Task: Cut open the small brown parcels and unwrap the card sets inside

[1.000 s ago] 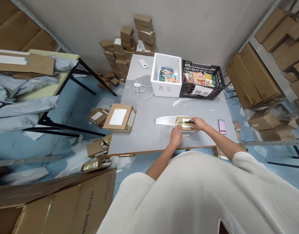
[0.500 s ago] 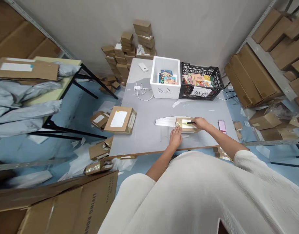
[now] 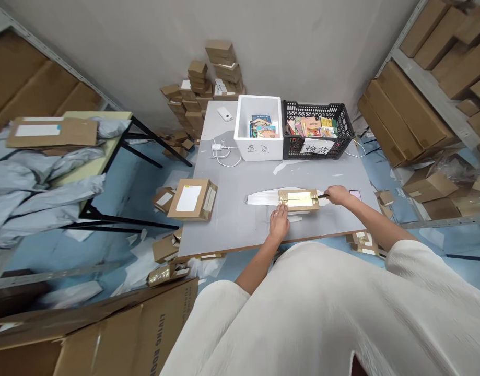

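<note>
A small taped cardboard box (image 3: 299,200) with a white label lies on the grey table, close to its front edge. My left hand (image 3: 279,221) rests against the box's front left corner with its fingers stretched out, holding it down from the side. My right hand (image 3: 337,195) is closed around a slim black box cutter (image 3: 323,196), its tip at the box's right end. The tape along the middle of the top looks slit. Behind and left of the box lies a white strip (image 3: 263,197) on the tabletop.
A larger labelled cardboard box (image 3: 192,200) sits at the table's left edge. At the back stand a white foam box (image 3: 259,151) and a black crate (image 3: 341,147), both holding booklets. A white phone-like device (image 3: 225,114) and cable (image 3: 230,163) lie nearby; a phone (image 3: 355,194) is beyond my right hand.
My right hand has drawn the box cutter rightward, from over the box's top to its right end. My left hand stays at the left corner. The view has shifted slightly.
</note>
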